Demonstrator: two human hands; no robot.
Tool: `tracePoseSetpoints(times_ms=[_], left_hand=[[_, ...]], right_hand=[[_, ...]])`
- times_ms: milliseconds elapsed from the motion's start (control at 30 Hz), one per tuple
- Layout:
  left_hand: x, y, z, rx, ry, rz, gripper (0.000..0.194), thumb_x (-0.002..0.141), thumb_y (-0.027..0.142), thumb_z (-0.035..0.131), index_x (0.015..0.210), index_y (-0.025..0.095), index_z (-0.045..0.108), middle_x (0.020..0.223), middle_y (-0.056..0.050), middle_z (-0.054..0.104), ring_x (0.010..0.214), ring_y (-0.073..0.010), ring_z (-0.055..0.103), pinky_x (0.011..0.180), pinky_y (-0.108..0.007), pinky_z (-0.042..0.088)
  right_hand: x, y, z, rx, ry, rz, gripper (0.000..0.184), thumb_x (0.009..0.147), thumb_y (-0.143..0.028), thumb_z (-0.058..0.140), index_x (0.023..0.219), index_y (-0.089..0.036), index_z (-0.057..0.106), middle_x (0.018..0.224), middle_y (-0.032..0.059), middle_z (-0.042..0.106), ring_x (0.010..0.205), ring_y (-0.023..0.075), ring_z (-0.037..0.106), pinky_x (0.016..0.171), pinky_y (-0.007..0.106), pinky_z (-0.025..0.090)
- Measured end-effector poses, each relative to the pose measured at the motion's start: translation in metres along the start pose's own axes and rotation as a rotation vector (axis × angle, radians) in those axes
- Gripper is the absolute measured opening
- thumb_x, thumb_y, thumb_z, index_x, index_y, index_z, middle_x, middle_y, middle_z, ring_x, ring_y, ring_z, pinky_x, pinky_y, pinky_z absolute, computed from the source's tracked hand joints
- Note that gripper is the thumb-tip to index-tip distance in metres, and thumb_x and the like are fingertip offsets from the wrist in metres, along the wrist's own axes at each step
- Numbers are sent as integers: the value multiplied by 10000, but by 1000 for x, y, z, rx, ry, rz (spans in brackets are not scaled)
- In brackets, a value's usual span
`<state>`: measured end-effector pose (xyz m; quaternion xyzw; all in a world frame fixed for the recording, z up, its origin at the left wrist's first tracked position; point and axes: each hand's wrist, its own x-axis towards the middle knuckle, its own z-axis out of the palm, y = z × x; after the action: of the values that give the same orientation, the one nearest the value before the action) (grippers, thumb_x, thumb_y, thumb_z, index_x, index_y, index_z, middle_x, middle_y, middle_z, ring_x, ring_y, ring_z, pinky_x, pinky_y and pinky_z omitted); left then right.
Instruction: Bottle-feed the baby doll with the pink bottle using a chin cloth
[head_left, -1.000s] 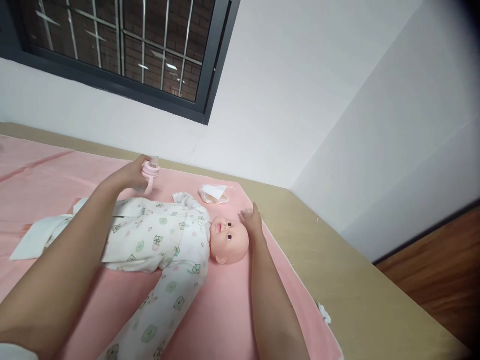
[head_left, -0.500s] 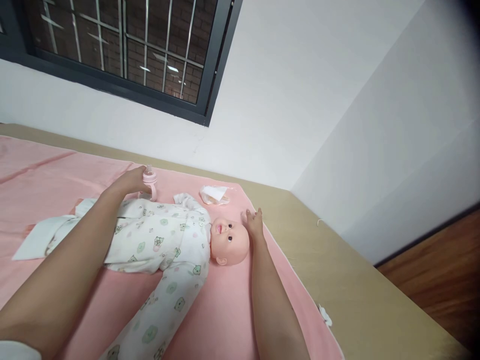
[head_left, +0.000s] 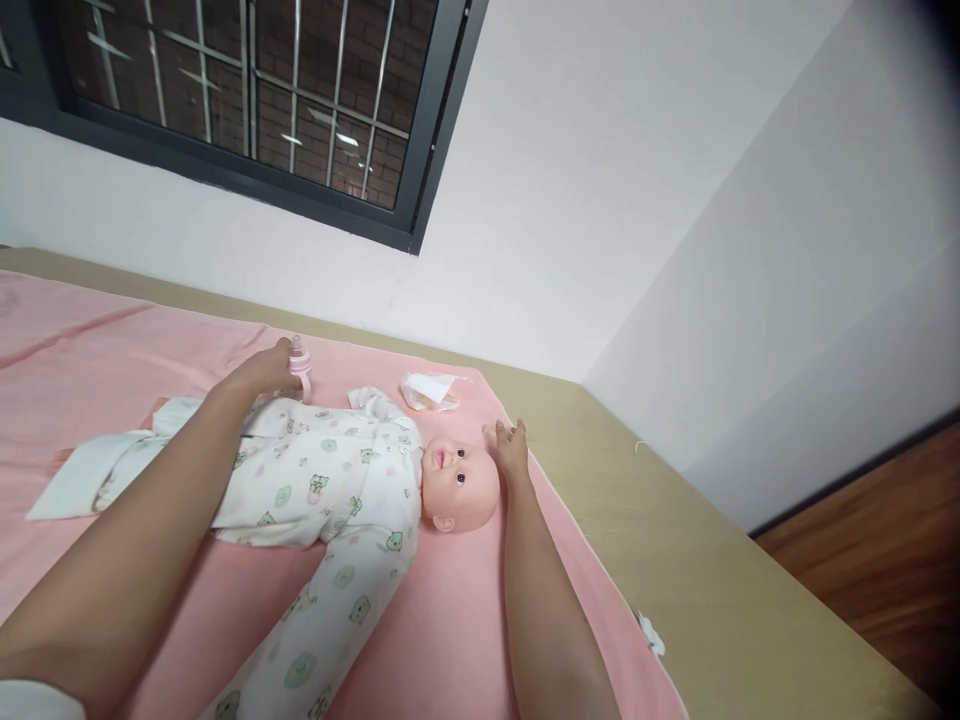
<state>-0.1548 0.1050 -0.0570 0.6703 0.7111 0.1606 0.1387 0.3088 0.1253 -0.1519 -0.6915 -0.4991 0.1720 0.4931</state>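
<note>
A baby doll (head_left: 459, 482) in white patterned clothes (head_left: 322, 480) lies on its back on a pink blanket (head_left: 450, 620), its head toward the right. My left hand (head_left: 271, 368) reaches across the doll's body and is closed on a baby bottle (head_left: 299, 362) with a pink collar and handle; the bottle is upright at the doll's far side, partly hidden by the hand. Just beyond the top of the doll's head, my right hand (head_left: 512, 450) rests at the blanket's edge, fingers apart. Something pale beside its fingers is too small to make out.
A clear plastic packet (head_left: 430, 391) with a white label lies on the blanket past the doll's shoulder. The blanket covers a wooden surface (head_left: 645, 520) that meets white walls (head_left: 570, 180). A barred window (head_left: 247, 110) is above. A small white item (head_left: 650, 634) sits at the blanket's right edge.
My left hand has shifted slightly to the right around the bottle, and now covers more of its left side. My right hand and the doll stay put.
</note>
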Motion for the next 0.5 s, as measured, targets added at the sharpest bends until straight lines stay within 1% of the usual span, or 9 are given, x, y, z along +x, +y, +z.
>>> tracePoseSetpoints(times_ms=[100, 200, 267, 400, 500], left_hand=[[0, 0, 1, -1, -21, -5, 626, 756, 262, 642, 1255, 66, 318, 1088, -158, 644, 956, -254, 620, 680, -235, 413], [0, 1, 1, 3, -50, -7, 611, 768, 227, 617, 1268, 54, 312, 1024, -141, 667, 916, -244, 632, 666, -230, 410], [0, 1, -1, 7, -67, -10, 608, 773, 214, 611, 1275, 42, 314, 1003, -136, 674, 906, -240, 634, 658, -228, 409], [-4, 3, -7, 30, -83, -34, 643, 767, 211, 640, 1304, 34, 335, 1079, -159, 660, 932, -253, 633, 659, -235, 413], [-9, 6, -14, 59, -58, -46, 706, 726, 157, 673, 1344, 41, 351, 1115, -162, 659, 945, -258, 638, 686, -237, 427]], right_hand=[[0, 1, 0, -4, 6, 1, 851, 848, -496, 458, 1497, 9, 238, 1506, 273, 353, 1395, 333, 400, 1154, 439, 316], [0, 2, 0, -8, 15, 2, 834, 851, -500, 454, 1494, -7, 257, 1503, 266, 363, 1389, 326, 410, 1152, 438, 319], [-1, 1, -1, -12, 15, 3, 838, 851, -504, 447, 1490, 5, 259, 1499, 276, 362, 1382, 333, 418, 1149, 437, 323], [-3, -2, -2, -14, 17, 10, 842, 850, -503, 435, 1483, 25, 263, 1489, 287, 366, 1376, 349, 419, 1140, 442, 329], [-4, -4, -3, -8, 26, 19, 822, 851, -491, 434, 1474, 24, 283, 1478, 287, 383, 1367, 342, 430, 1132, 434, 339]])
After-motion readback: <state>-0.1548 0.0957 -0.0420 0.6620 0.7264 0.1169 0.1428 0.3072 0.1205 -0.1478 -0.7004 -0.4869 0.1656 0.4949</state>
